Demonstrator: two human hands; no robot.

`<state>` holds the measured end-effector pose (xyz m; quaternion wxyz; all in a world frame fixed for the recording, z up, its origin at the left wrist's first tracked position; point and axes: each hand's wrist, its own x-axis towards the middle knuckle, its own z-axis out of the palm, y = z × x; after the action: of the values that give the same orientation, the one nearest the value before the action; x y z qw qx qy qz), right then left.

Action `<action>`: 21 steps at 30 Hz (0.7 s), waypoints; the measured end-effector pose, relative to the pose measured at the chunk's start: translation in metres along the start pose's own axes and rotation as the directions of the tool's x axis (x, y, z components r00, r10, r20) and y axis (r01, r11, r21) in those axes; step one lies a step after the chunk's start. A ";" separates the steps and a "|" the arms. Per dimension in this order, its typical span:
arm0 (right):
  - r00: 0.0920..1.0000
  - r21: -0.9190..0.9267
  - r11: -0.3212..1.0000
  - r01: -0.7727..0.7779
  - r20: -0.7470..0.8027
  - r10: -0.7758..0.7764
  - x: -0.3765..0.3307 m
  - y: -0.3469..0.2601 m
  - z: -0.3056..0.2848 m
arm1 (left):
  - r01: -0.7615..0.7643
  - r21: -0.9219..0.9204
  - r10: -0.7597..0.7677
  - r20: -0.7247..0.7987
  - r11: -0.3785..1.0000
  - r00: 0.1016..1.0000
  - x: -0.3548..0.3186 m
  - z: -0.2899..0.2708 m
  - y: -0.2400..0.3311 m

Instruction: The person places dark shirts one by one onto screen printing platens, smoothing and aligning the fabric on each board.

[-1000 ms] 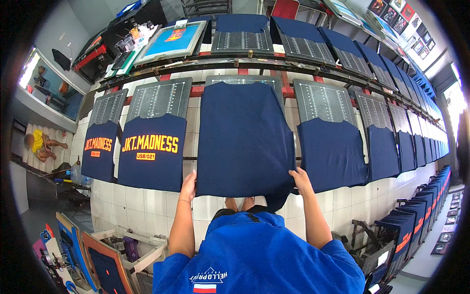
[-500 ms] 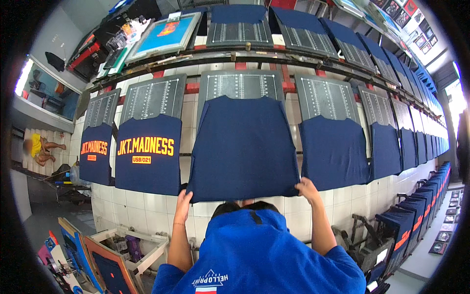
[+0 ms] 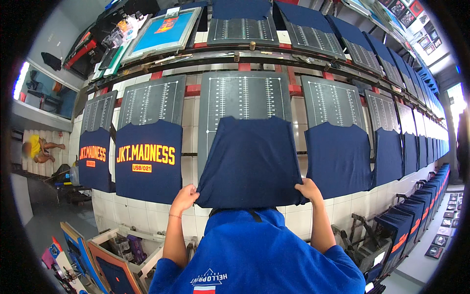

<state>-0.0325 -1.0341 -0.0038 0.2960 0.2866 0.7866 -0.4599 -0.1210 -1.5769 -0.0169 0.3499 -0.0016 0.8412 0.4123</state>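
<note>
A plain navy-blue fabric garment panel (image 3: 248, 161) has a smooth, matte face, with soft creases fanning in from its lower sides. It is narrow at the far edge, where a shallow dip lies between two small peaks, and broadens toward the near edge. It lies over the near part of a dark grey rectangular board (image 3: 245, 95) with white ruled scales, directly in front of the person in a royal-blue short-sleeved shirt (image 3: 269, 250).

The left bare hand (image 3: 185, 197) pinches the panel's near left corner between thumb and fingers; the right bare hand (image 3: 309, 190) grips the near right corner likewise. Some fingertips are hidden by the cloth. The panel covers the board's lower part, and its underside is out of sight. Its near edge is hard to separate from the dark clothing at the person's waist.

The dipped edge points away from the person, in line with the board's length. Foreshortening makes it hard to tell which dimension is longer. A navy panel with orange-and-yellow print (image 3: 147, 182) lies to the left, and a plain navy panel (image 3: 338, 159) to the right.
</note>
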 end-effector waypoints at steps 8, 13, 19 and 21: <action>0.925 -0.038 0.986 0.164 -0.341 -0.166 0.037 -0.048 -0.005 | -0.001 -0.019 -0.001 -0.070 1.000 0.998 0.051 -0.010 0.097; 0.825 -0.190 0.960 0.205 -0.494 -0.274 0.070 -0.143 -0.007 | -0.196 0.152 0.236 -0.326 0.969 0.915 0.136 0.005 0.172; 0.756 -0.318 0.902 0.293 -0.501 -0.422 0.128 -0.178 -0.010 | -0.196 0.277 0.303 -0.430 0.941 0.851 0.191 0.015 0.207; 0.729 -0.291 0.895 0.337 -0.521 -0.444 0.131 -0.178 -0.010 | -0.236 0.264 0.343 -0.507 0.935 0.791 0.188 0.012 0.203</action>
<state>-0.2499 -1.0751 0.0036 -0.0347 0.2118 0.9185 -0.3322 -0.3152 -1.3804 0.0077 0.0271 0.0432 0.9306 0.3625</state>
